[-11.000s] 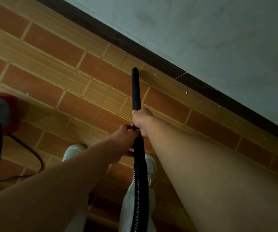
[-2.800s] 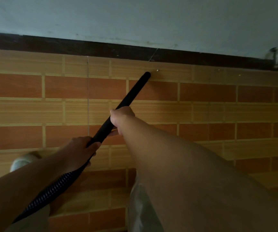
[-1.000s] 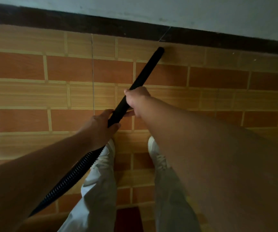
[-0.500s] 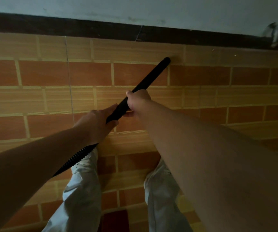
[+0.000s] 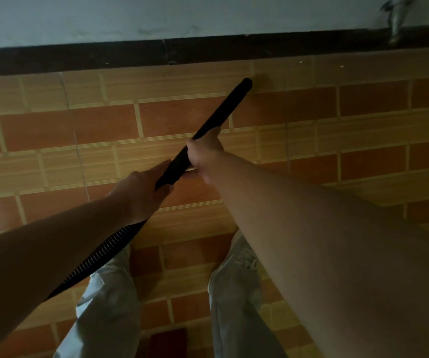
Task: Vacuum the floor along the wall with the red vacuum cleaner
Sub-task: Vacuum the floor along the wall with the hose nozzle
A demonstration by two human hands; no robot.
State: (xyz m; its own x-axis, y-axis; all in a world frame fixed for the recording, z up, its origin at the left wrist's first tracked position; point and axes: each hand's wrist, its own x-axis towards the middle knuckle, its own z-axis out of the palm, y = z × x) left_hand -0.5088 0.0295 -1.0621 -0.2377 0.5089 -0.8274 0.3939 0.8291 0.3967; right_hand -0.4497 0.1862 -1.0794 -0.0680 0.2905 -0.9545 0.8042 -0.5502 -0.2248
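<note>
Behind the left forearm [image 5: 40, 254], the ribbed hose [image 5: 99, 257] disappears from sight.

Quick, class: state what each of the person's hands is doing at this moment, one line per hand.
Left hand: closed around the black vacuum tube, just above the ribbed hose.
Right hand: closed around the same tube, further up.

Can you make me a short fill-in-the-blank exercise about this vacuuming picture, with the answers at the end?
1. Both hands grip a black vacuum ____.
2. The right hand holds it nearer the tip than the ____ hand.
3. Behind the left hand trails a ribbed black ____.
4. The tip points toward the dark ____ at the foot of the wall.

Answers: tube; left; hose; baseboard
</note>
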